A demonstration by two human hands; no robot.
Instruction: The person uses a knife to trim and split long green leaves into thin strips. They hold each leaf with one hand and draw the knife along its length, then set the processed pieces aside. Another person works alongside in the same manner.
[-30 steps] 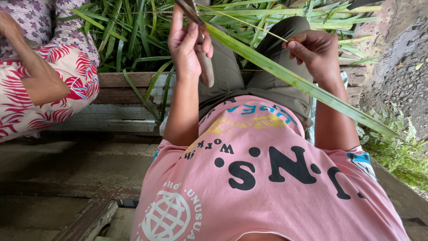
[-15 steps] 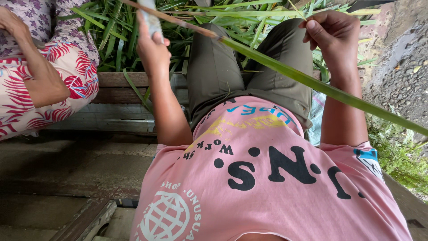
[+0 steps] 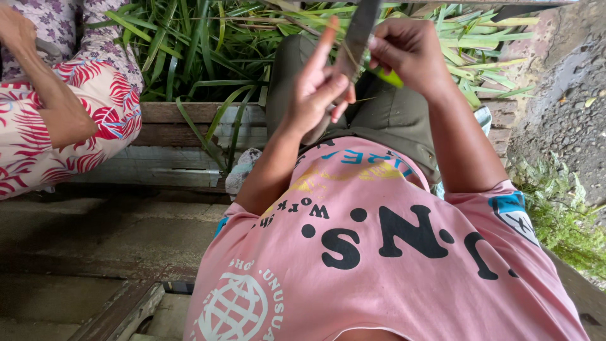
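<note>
My left hand (image 3: 315, 88) is closed around a long grey knife (image 3: 358, 35), its blade pointing up and away from me and my forefinger stretched out beside it. My right hand (image 3: 410, 53) is close to the right of the blade and pinches the short bright green end of a leaf strip (image 3: 391, 77), which touches the knife. Both hands are over my lap, above my olive trousers (image 3: 385, 120) and pink printed shirt (image 3: 379, 252).
A heap of long green leaves (image 3: 208, 44) lies past a wooden plank edge (image 3: 183, 123). Another person in a red and white patterned garment (image 3: 69, 120) sits at the left. Rough ground and small plants (image 3: 562, 215) are at the right; a concrete floor (image 3: 95, 227) is below left.
The long leaf that stretched across to the lower right is gone from view. My hands have come together over my lap, and the knife now stands upright between them.
</note>
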